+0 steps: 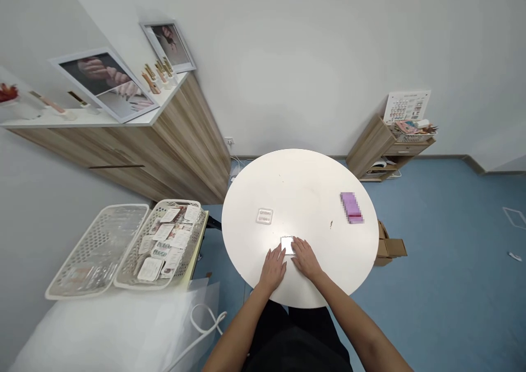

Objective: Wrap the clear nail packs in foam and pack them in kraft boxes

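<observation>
A small white square card or case with clear edges point(287, 245) lies on the round white table point(304, 183), near its front edge. My left hand point(273, 269) rests palm down with its fingertips at the card's left side. On the other side my right hand point(305, 259) lies flat, fingers stretched, touching the card's right edge. Neither hand wraps round it. A clear plastic tray with moulded shapes point(264, 216) sits a little beyond my left hand. Further right is a purple, pixelated item point(351, 207).
To the left, a white basket point(119, 279) holds several packets, beside another basket point(53, 290) with clear plastic pieces. A wood-grain cabinet point(193, 136) carries framed pictures. A small shelf unit point(372, 144) stands behind the table. Cardboard boxes point(388, 247) lie at right.
</observation>
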`<state>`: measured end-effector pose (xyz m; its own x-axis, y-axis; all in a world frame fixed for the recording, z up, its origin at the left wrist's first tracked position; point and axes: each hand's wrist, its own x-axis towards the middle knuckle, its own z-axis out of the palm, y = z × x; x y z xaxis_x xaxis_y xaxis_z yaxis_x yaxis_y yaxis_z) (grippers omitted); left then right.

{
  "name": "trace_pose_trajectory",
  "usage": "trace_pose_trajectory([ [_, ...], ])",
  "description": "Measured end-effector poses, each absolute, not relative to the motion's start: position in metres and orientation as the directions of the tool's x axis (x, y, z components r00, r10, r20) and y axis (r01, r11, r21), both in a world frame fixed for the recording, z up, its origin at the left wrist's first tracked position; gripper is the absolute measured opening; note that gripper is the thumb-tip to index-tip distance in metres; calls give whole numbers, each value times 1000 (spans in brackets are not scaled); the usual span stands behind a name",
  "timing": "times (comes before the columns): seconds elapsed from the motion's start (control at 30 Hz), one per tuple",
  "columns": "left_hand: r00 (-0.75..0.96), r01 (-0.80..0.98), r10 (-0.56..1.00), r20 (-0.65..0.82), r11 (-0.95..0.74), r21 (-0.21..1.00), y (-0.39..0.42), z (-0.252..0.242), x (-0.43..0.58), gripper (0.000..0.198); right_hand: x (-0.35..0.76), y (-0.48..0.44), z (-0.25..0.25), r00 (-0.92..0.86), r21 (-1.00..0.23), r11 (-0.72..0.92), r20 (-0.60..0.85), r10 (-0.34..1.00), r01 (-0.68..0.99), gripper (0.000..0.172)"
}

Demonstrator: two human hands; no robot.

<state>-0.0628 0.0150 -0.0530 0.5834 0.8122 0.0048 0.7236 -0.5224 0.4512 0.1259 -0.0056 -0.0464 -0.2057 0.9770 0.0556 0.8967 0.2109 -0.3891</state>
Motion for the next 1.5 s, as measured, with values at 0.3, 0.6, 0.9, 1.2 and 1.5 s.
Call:
trace_pose_trajectory([
  [0.3, 62, 844, 997, 45, -77, 532, 120, -52, -60, 67, 146, 63, -49, -326, -463, 327, 85, 942, 824, 53],
  [0.6, -41, 839, 999, -14, 42, 543, 155, -70, -20, 66, 190, 156, -71, -269, -428, 309, 153, 951, 849, 50],
  [0.9, 97, 815, 979, -178, 24, 578, 159, -47, -1, 81, 210, 170, -80, -225, -334, 258, 134, 965, 907, 47],
  [1.2, -250, 807, 960, 128, 133, 576, 33, 0, -132, 48, 52, 134, -33, -572, -393, 657, 324, 754, 643, 41],
  [1.5, -615, 761, 762, 205, 505, 407, -131, -25, -300, 54, -165, 38, 0, -894, -451, 868, 270, 357, 210, 37],
])
